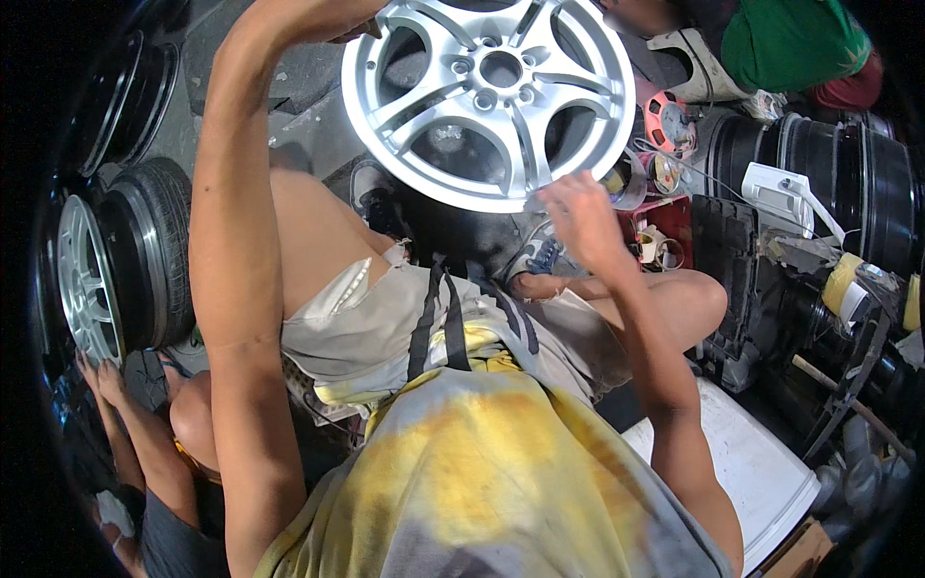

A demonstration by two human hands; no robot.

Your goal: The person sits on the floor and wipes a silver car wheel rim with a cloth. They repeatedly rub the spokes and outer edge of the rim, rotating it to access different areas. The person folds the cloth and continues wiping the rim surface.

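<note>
A silver alloy wheel (525,120) with paired spokes is tilted before me, above my shoes. My left arm reaches up along its left side, and my left hand (355,17) is closed at the upper left rim; the picture's top edge cuts part of it off. At the lower right rim is my right hand (585,220), slightly blurred, its fingers bent and drawn together against the edge. A small dark patch shows at those fingertips, too unclear to name.
At left, another person's hands (101,376) touch a silver wheel (89,279) beside a tyre (159,241). Black wheels (829,164) line the right, near a red container (674,226) and an orange reel (665,120). A white panel (737,462) lies lower right; a person in green (790,43) is beyond.
</note>
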